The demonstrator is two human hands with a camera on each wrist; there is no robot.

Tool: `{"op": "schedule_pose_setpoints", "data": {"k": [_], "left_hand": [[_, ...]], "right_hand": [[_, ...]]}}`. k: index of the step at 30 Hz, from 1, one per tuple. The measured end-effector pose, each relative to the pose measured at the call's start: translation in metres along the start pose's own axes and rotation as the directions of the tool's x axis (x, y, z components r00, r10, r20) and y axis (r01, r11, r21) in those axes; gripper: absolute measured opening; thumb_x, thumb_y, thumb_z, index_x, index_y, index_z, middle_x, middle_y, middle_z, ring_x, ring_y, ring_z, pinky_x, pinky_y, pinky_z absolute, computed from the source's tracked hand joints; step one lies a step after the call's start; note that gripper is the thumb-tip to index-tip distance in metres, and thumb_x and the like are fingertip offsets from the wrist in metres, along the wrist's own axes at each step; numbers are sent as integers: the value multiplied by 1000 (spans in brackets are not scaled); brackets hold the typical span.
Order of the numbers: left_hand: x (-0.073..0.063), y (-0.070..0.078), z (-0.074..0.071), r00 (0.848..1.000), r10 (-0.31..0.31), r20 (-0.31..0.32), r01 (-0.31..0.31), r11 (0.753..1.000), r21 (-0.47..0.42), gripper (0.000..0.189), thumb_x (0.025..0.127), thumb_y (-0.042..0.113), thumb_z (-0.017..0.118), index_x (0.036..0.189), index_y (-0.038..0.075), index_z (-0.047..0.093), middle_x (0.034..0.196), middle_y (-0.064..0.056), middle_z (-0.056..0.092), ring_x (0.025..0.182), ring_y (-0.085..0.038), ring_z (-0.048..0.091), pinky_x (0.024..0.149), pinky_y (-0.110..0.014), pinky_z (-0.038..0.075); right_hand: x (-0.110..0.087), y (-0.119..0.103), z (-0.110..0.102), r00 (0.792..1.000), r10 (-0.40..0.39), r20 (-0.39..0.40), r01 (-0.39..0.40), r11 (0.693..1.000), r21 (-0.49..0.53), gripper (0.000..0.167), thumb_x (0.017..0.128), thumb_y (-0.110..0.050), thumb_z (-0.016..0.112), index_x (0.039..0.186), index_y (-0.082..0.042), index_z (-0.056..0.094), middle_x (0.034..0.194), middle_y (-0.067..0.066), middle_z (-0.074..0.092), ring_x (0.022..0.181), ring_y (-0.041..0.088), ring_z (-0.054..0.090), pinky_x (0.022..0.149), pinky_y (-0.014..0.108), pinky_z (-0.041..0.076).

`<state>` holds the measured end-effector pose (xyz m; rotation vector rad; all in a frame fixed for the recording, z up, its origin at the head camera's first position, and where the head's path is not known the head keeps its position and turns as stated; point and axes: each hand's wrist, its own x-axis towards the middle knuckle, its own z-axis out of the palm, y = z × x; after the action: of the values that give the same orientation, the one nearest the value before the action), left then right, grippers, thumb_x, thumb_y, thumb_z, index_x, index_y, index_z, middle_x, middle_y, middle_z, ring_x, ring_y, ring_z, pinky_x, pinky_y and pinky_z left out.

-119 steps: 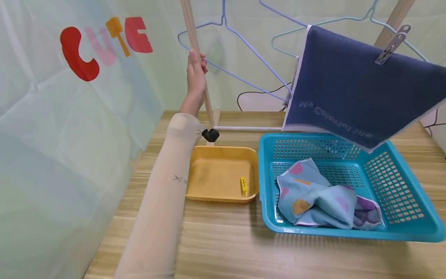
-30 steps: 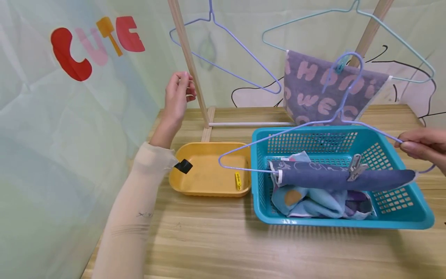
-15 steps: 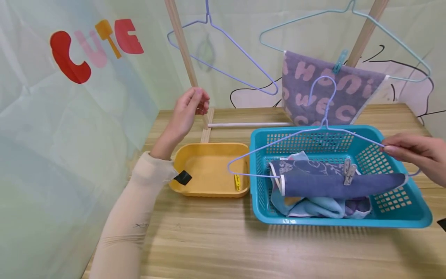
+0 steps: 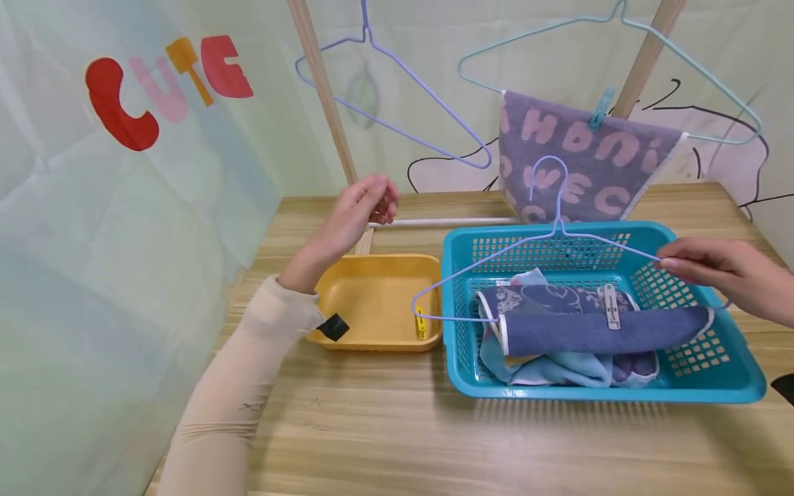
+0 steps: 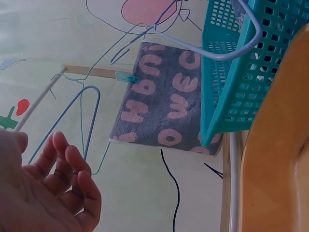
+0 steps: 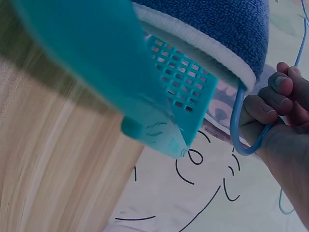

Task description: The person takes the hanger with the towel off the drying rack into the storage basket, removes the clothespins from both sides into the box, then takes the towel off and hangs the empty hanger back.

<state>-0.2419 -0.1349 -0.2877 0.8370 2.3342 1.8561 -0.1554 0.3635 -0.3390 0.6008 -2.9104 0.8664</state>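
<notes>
My right hand (image 4: 732, 272) pinches the right shoulder of a lavender clothes hanger (image 4: 527, 241). Over the hanger's lower bar hangs a dark blue towel (image 4: 558, 331), with a grey clothes peg (image 4: 611, 306) clipped on it. Towel and hanger overlap the teal basket (image 4: 595, 396) in the head view. In the right wrist view the bar's rounded end (image 6: 236, 121) comes out of the towel beside my curled fingers. My left hand (image 4: 366, 207) holds nothing, its fingers loosely curled, above the far edge of the yellow tray (image 4: 378, 344); the left wrist view shows the same hand (image 5: 58, 188).
A light blue patterned towel (image 4: 571, 368) lies in the basket. Behind, a purple lettered towel (image 4: 577, 151) hangs from a green hanger (image 4: 533, 34) with a teal peg (image 4: 602, 109). A bare lavender hanger (image 4: 428, 86) hangs left. A yellow peg (image 4: 422, 324) lies in the tray.
The right hand has brought the hanger with the blue towel off the rack and down over the basket. The left hand has left the wooden post, moving down and right.
</notes>
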Motion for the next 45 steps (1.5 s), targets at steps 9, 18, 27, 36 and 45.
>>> {"op": "schedule_pose_setpoints", "data": {"k": [9,18,27,36,45], "left_hand": [[0,-2,14,994,26,104,-37,993,108,30,110,16,35,101,-3,56,85,-13,56,79,-25,54,74,-28,48],[1,-4,25,979,54,196,-79,990,120,28,110,13,35,104,-4,57,88,-15,59,80,-27,57,74,-29,50],[2,-4,33,961,28,273,-64,990,125,24,109,11,38,107,-3,58,92,-14,60,86,-31,58,80,-35,51],[5,-2,42,935,48,352,-98,987,127,17,107,8,45,110,-3,58,93,-13,62,86,-32,59,81,-38,52],[6,1,47,923,43,381,-96,988,119,16,107,10,47,108,2,60,94,-21,63,84,-27,60,82,-44,52]], "right_hand": [[4,3,6,998,0,55,1,1000,-26,17,99,6,54,109,3,68,92,7,68,70,7,58,61,22,53],[3,10,13,995,-83,50,86,994,-61,22,89,19,60,105,7,70,81,0,68,66,3,58,56,24,53],[1,9,14,992,-31,120,44,993,-109,22,90,18,60,109,11,68,88,5,71,71,6,64,59,22,54],[3,4,13,982,43,186,-22,994,-112,21,94,11,59,114,11,66,95,7,72,76,12,66,62,22,54],[5,8,12,993,-54,108,65,993,-97,22,90,15,62,110,10,68,91,7,72,73,5,64,59,23,54]]}}
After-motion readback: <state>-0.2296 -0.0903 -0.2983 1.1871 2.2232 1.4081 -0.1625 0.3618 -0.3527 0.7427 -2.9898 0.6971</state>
